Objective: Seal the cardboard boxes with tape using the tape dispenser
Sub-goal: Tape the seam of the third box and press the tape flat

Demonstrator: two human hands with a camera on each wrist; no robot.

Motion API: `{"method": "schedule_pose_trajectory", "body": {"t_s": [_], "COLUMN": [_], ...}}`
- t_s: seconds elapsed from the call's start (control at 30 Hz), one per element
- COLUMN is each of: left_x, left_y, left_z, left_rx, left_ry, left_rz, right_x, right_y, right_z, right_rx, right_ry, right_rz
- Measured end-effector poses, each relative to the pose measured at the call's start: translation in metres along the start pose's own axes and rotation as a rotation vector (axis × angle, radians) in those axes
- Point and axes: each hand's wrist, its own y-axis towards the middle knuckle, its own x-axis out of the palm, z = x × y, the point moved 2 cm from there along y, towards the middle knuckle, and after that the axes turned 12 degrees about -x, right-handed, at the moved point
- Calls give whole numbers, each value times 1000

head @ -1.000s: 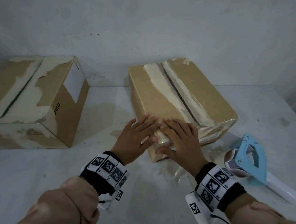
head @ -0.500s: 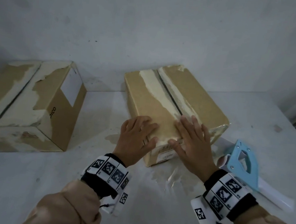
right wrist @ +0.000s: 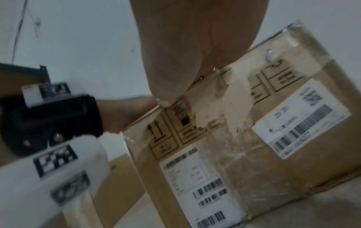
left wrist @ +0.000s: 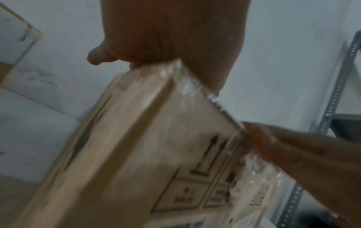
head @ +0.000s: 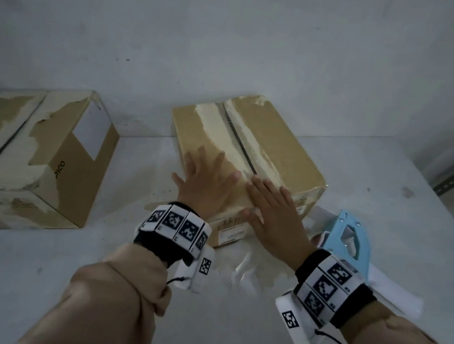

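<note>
Box (head: 252,157), mid-table: your left hand (head: 205,181) and right hand (head: 274,212) lay flat on its near top edge, fingers spread, gripping nothing. Dispenser (head: 349,239) lay just right of box. Best practice: you pressed from seam outward, keeping flaps flush.

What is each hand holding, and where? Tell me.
Nothing is gripped. The left hand and right hand lie flat on the near end of the box top, fingers straight.
</note>
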Motion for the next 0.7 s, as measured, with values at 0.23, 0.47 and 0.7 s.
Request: {"method": "schedule_pose_trajectory", "body": {"t_s": [0.23,0.47,0.7], "left_x": [2,11,10], "left_y": [3,9,9], "left_z": [4,15,10], "left_rx": [-38,-113,-236], "left_ry": [113,118,90], "left_rz": [75,199,303], "right_x": [-15,-18,-6], "right_y": [-74,-164,-197], "right_z": [48,101,120], "right_rx": [104,408,407], "right_ry": [36,-76,10], "right_rz": [209,24,-152]}}
